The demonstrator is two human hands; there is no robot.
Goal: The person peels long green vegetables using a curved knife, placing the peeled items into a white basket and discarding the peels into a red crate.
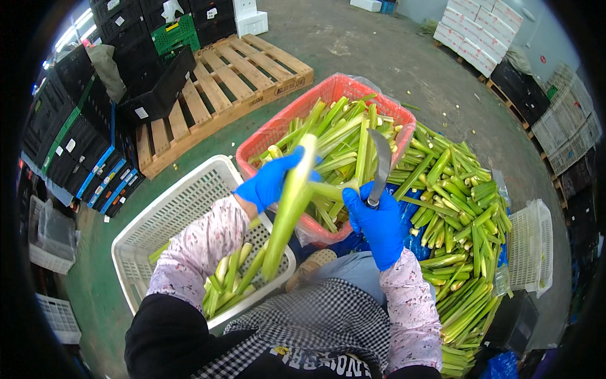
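Note:
My left hand (272, 182), in a blue glove, grips a thick pale-green vegetable stalk (289, 213). A curved-blade knife (381, 163) is in my right hand (378, 218), also gloved, with the blade pointing up and away from me. From the stalk a green sheath piece (331, 190) reaches across to my right fingers, which appear to pinch its end. Just beyond both hands stands a red plastic basket (279, 124) lined with clear film, full of loose green sheaths (341, 128). Several trimmed stalks (232, 277) lie in the white plastic basket (182, 199) at my left.
A large heap of green stalks (459, 213) lies on blue sheeting at my right. Beyond it stand white crates (530, 246). A wooden pallet (222, 90) and stacked black crates (71, 128) occupy the far left. White cartons (478, 31) are piled at the far right.

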